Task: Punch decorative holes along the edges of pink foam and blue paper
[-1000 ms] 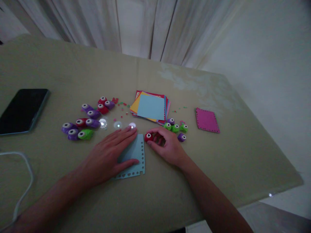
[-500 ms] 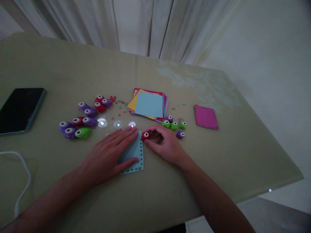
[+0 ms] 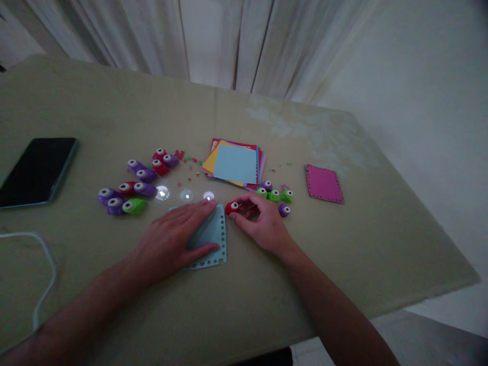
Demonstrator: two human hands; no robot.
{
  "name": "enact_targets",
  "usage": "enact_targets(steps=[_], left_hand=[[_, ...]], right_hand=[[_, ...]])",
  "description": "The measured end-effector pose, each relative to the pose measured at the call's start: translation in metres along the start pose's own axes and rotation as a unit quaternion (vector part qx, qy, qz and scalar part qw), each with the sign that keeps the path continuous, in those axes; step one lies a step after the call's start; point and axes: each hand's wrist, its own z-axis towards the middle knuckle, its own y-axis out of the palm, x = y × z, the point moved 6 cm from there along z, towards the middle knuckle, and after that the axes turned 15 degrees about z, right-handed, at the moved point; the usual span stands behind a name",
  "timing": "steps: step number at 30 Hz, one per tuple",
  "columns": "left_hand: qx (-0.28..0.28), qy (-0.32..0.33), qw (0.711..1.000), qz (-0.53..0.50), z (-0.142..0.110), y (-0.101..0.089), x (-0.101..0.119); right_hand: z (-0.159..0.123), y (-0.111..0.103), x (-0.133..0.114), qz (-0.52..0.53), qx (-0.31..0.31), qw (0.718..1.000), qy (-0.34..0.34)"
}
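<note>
My left hand (image 3: 171,236) lies flat on a light-blue paper square (image 3: 213,229), fingers stretched out and thumb apart. Small punched shapes line the right and bottom edges of that sheet; the hand covers much of the rest. Just off its upper right corner, my right hand (image 3: 263,221) pinches a red craft punch (image 3: 232,207) between thumb and fingers. Behind that hand stand several small punches, green (image 3: 286,196) and purple (image 3: 284,210).
A stack of coloured paper (image 3: 235,162) lies beyond my hands. To the right is a magenta punched square (image 3: 325,184). More punches (image 3: 131,189), paper bits (image 3: 179,154), a black tablet-like device (image 3: 36,172) and a white cable (image 3: 48,259) are on the left.
The red punch in my right hand has moved slightly right, off the sheet's edge, and turned a little. My left hand stays flat on the paper; the view has shifted slightly.
</note>
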Motion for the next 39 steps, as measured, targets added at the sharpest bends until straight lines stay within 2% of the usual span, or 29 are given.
enact_targets(steps=[13, 25, 33, 39], left_hand=[[0.005, -0.005, 1.0, -0.003, 0.0016, -0.0015, 0.0001], [0.015, 0.004, 1.0, 0.005, 0.0024, -0.0022, 0.0023], [0.005, -0.004, 1.0, -0.013, 0.0021, -0.0012, 0.001], [0.002, -0.006, 1.0, -0.01, 0.0018, -0.0013, 0.0015]], right_hand=[[-0.0002, -0.0007, 0.0008, 0.0, 0.005, 1.0, 0.013], [-0.0006, 0.001, 0.0002, -0.032, 0.002, 0.999, -0.006], [-0.0017, 0.0026, -0.0016, -0.037, -0.012, 0.999, -0.016], [-0.0028, 0.005, -0.0084, -0.059, -0.044, 0.996, -0.043]])
